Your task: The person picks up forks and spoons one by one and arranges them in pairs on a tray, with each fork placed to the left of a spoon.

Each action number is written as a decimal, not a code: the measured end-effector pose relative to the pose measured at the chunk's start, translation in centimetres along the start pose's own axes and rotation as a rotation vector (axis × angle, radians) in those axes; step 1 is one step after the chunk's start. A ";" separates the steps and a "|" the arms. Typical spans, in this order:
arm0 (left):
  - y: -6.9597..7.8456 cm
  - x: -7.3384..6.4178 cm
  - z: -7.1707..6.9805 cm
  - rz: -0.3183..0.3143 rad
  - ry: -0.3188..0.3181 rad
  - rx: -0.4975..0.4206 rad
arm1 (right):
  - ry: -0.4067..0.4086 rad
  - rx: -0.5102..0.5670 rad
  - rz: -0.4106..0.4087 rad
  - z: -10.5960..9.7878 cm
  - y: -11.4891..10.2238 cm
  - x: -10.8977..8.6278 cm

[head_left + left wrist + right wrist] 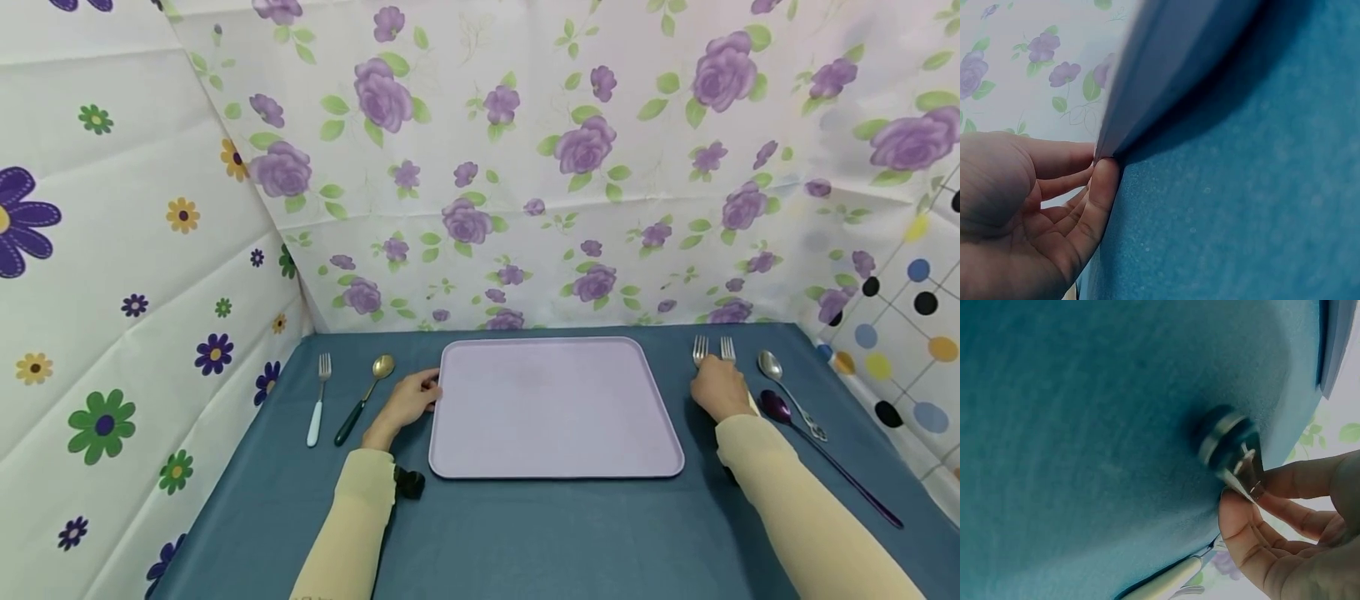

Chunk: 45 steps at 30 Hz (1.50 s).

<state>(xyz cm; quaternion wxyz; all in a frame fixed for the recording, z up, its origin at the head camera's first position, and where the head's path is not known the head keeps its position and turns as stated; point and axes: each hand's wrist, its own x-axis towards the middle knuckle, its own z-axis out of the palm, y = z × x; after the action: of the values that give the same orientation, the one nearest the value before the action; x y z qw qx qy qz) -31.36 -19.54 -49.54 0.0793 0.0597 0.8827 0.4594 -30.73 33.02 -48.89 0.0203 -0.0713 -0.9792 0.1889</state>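
Note:
A pale lilac rectangular tray [555,408] lies flat on the blue-green cloth. At its left edge is my left hand [408,398], whose thumb and fingertips pinch the rim [1113,134]. To the right of the tray, my right hand [722,390] pinches a fork [701,348] by its metal neck. This fork has a dark handle [1219,434] with a silver band, blurred in the right wrist view. Close beside it lies a second fork [727,348] with a cream handle [1166,581], partly covered by the hand in the head view.
Left of the tray lie a fork [315,417] with a pale blue handle and a gold spoon [383,367] with a dark green handle. Past my right hand are a silver spoon [770,365] and a long purple spoon [832,454]. Flowered cloth [525,192] hangs behind the table.

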 end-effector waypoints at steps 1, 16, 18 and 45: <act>0.0 0.0 0.0 0.001 -0.001 -0.003 | -0.007 0.001 0.006 -0.1 0.0 0.0; 0.0 0.0 -0.1 -0.011 0.006 0.003 | -0.027 0.029 0.010 -1.6 -0.9 0.0; -0.1 0.0 0.0 -0.015 0.006 0.000 | -0.026 0.036 0.014 -1.6 -0.9 0.1; 0.1 0.0 0.1 -0.014 0.006 0.004 | -0.081 0.093 0.057 -2.0 -3.7 0.3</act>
<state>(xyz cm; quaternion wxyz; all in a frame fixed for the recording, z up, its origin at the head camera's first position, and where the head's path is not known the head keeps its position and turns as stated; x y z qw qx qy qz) -31.38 -19.43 -49.49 0.0797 0.0521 0.8842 0.4573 -31.40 30.42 -45.68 -0.0214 -0.0904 -0.9670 0.2373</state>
